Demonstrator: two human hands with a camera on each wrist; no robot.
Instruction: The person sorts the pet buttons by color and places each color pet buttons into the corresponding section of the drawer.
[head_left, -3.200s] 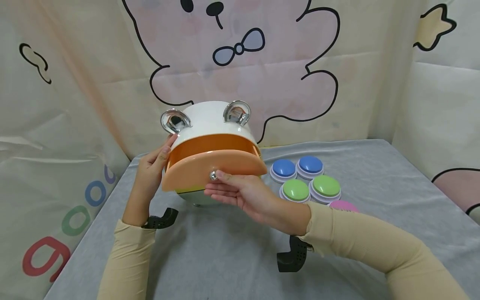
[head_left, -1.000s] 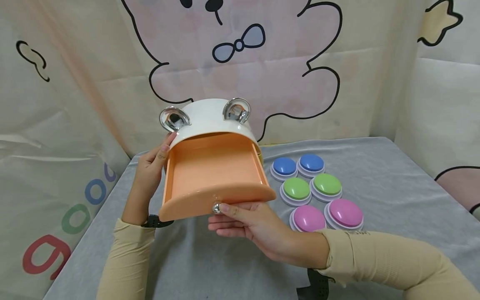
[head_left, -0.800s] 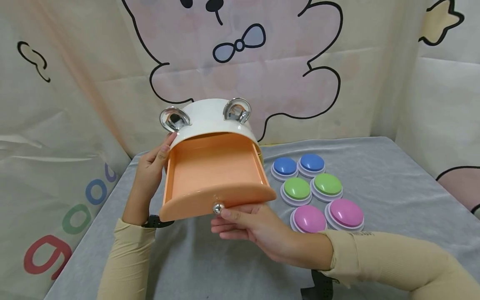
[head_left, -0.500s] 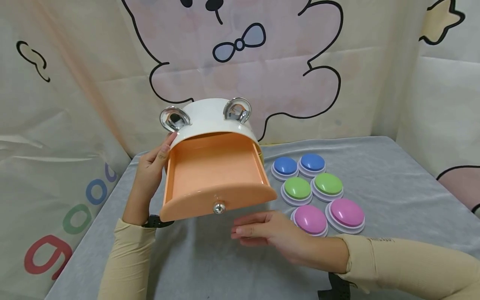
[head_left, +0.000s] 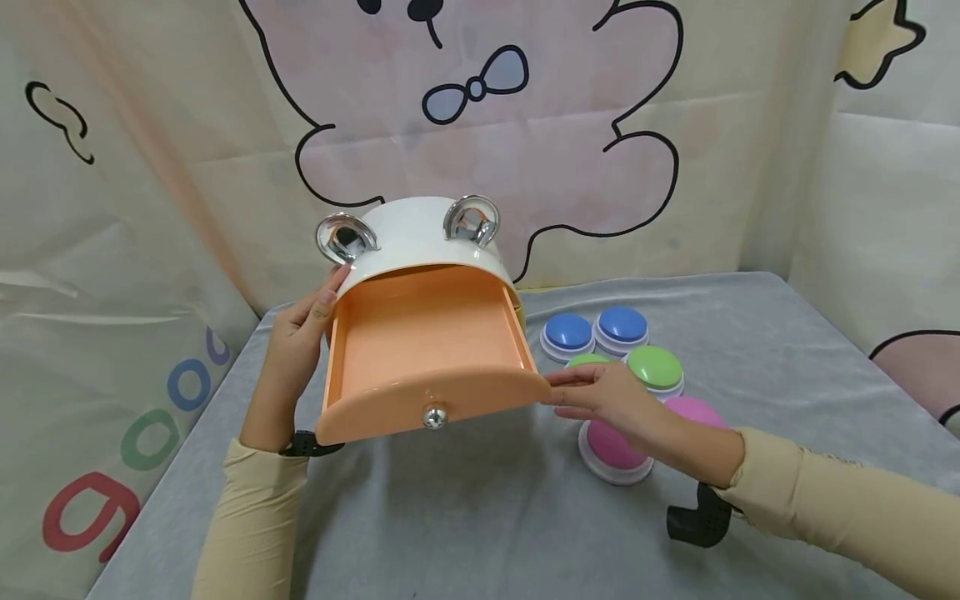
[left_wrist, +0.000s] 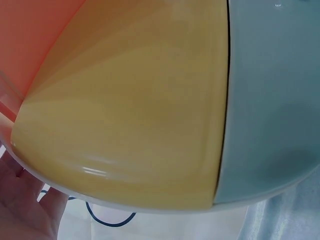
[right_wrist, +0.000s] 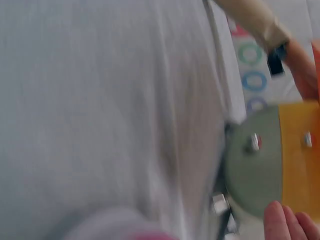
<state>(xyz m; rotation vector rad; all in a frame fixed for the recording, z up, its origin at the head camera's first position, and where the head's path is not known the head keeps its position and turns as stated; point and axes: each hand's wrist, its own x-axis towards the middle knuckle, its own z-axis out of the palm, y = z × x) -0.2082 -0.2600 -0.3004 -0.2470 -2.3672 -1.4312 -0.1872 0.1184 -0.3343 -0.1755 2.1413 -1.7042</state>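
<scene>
The left hand's [head_left: 291,354] grip curls round the side edge of the cabinet [head_left: 414,237], tilted over the worktop [head_left: 465,517], which spreads beyond the jutting drawer's [head_left: 390,410] front edge. The right hand [head_left: 618,402] (fingers nearly straight, gripping nothing) is at the drawer's right corner, near a pink button [head_left: 611,446].

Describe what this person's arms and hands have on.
The left hand and right hand are ungloved. The left sleeve and right sleeve are long and beige. A black strap shows on the left, a black, hooked bracket on the right.
</scene>
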